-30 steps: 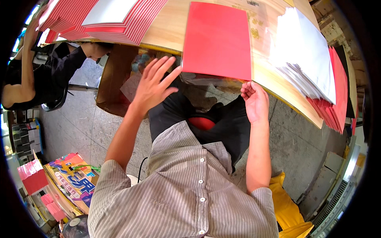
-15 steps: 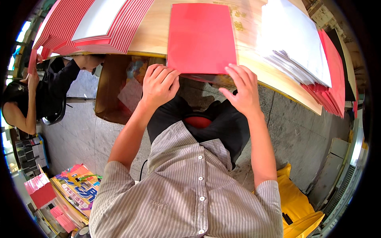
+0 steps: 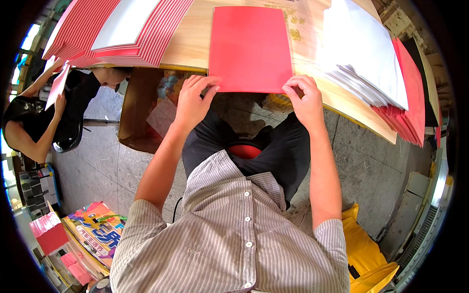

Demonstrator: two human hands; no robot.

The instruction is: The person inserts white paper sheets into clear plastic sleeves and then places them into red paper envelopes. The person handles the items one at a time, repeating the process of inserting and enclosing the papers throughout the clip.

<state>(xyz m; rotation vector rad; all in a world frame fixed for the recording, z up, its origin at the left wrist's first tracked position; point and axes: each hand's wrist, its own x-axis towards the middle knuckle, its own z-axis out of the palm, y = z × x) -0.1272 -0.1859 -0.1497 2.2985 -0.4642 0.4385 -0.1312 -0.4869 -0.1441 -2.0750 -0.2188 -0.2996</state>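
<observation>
Holding a red sheet [image 3: 250, 49] on a wooden table [image 3: 193, 46], with its near edge apparently jutting past the rim. Seemingly pinching the near left corner with the left hand [image 3: 194, 99] and the near right corner with the right hand [image 3: 306, 101], with thumb and fingers drawn together on each side. Likely to handle as light, thin and bendable, perhaps slick by its sheen, and apt to crease under a hard squeeze. Best gripped at the overhanging near corners, or along both side edges. Flanked, well apart on the left, by a red stack [image 3: 80, 34] bearing a white sheet [image 3: 124, 24]; on the right, by a white stack [image 3: 364, 53], limiting any wide sideways sweep. Joined below by a carton [image 3: 129, 105] and, far left, by a co-worker [image 3: 18, 117] holding a pink sheet [image 3: 58, 87].
</observation>
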